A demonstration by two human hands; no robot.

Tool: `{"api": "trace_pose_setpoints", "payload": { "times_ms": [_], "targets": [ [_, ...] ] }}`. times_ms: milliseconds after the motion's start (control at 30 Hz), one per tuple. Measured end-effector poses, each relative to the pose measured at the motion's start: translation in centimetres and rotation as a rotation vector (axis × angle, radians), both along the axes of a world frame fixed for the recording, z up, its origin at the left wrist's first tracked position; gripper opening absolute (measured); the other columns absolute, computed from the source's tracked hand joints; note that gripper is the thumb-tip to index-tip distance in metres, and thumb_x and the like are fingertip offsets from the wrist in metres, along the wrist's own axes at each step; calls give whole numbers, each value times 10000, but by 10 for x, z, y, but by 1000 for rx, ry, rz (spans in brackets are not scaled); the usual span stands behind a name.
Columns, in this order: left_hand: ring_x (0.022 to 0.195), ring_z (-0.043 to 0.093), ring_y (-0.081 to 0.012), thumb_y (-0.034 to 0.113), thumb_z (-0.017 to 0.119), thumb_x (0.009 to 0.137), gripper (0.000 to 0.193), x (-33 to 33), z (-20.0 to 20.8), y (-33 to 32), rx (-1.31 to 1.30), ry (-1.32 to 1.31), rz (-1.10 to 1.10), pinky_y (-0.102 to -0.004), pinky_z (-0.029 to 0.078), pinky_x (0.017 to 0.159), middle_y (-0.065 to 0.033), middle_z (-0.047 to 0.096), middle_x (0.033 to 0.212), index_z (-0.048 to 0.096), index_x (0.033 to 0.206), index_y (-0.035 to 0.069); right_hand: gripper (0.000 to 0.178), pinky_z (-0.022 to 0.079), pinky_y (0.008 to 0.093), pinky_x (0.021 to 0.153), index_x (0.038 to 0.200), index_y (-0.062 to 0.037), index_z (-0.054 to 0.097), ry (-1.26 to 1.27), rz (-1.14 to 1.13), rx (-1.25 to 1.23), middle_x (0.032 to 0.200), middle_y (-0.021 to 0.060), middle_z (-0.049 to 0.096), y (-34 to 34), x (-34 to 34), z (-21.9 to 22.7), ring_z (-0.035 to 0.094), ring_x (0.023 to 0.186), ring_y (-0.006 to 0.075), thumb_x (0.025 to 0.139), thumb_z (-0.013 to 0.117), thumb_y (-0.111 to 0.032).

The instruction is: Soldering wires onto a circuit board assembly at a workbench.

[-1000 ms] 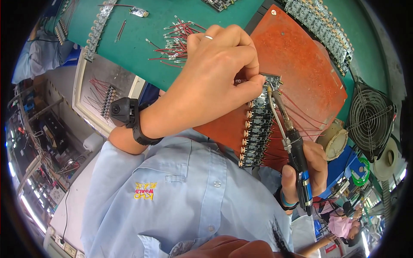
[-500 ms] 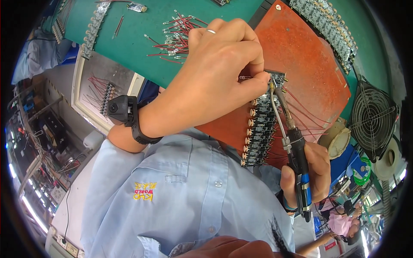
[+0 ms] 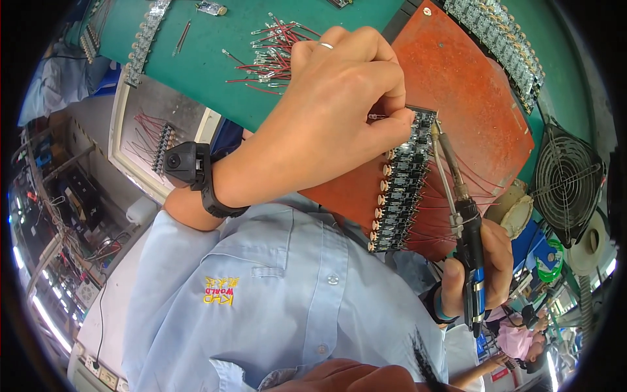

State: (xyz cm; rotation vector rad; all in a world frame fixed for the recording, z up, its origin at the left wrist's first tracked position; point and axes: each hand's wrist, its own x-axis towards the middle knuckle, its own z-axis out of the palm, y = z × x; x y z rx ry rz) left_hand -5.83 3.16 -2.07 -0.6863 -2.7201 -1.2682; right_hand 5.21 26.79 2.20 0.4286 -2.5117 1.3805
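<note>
My left hand (image 3: 346,85) is pinched closed over the far end of a strip of black circuit boards (image 3: 400,189). Between its thumb and fingers a small clear-tipped wire lead (image 3: 374,117) sticks out; the rest of it is hidden by the fingers. My right hand (image 3: 493,264) is wrapped round a black and blue soldering iron (image 3: 469,235) with a thin metal feed tube alongside. The iron's tip is at the right edge of the strip's far end, close to my left fingertips. Copper-coloured round parts line the strip's left side, and dark red wires (image 3: 450,183) trail from its right.
The strip lies on a reddish-brown board (image 3: 457,72) over a green mat (image 3: 202,72). Red wire leads (image 3: 277,52) are piled beyond my left hand. More board strips (image 3: 499,46) stand far right, near a black fan grille (image 3: 567,173). A tray (image 3: 140,117) is at left.
The soldering iron and my right hand have shifted to the right, so the tip has moved from beside my left thumb to the strip's right edge. My left hand keeps its pinch.
</note>
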Motion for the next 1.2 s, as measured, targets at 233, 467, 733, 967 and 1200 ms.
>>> {"api": "trace_pose_setpoints", "payload": {
  "times_ms": [233, 467, 733, 967, 1200],
  "targets": [
    [848, 489, -207, 115, 722, 722, 178, 0, 0, 0, 17, -3, 6, -337, 331, 759, -11, 535, 875, 550, 690, 82, 520, 494, 346, 678, 1073, 86, 577, -40, 66, 43, 905, 241, 651, -3, -6, 0, 640, 781, 293, 655, 805, -124],
    [838, 487, -208, 118, 722, 721, 184, -1, 1, 1, 21, -12, 8, -338, 333, 749, -14, 537, 861, 546, 684, 81, 514, 491, 344, 687, 1073, 81, 579, -89, 51, 49, 910, 238, 645, -4, -5, 1, 631, 786, 287, 658, 805, -122],
    [835, 486, -207, 120, 726, 722, 193, -2, -1, 3, 42, 2, 11, -337, 334, 739, -20, 536, 861, 543, 680, 75, 560, 478, 350, 759, 1119, 73, 544, 4, -83, -65, 988, 229, 629, 7, 5, -6, 616, 845, 269, 727, 795, -241],
    [852, 505, -207, 129, 734, 741, 169, 0, 4, -1, 4, -29, 0, -331, 355, 759, -30, 544, 868, 580, 712, 66, 660, 514, 453, 868, 1203, 98, 470, -1, -400, -158, 1040, 224, 595, 7, 25, -12, 619, 939, 294, 823, 709, -386],
    [925, 559, -205, 101, 717, 784, 104, -7, 18, -50, 183, 71, 85, -313, 418, 811, -62, 580, 913, 636, 821, 47, 626, 488, 421, 888, 1237, 95, 457, 39, -400, -190, 1148, 215, 564, 11, 36, -25, 611, 984, 290, 856, 677, -351]
  ]
}}
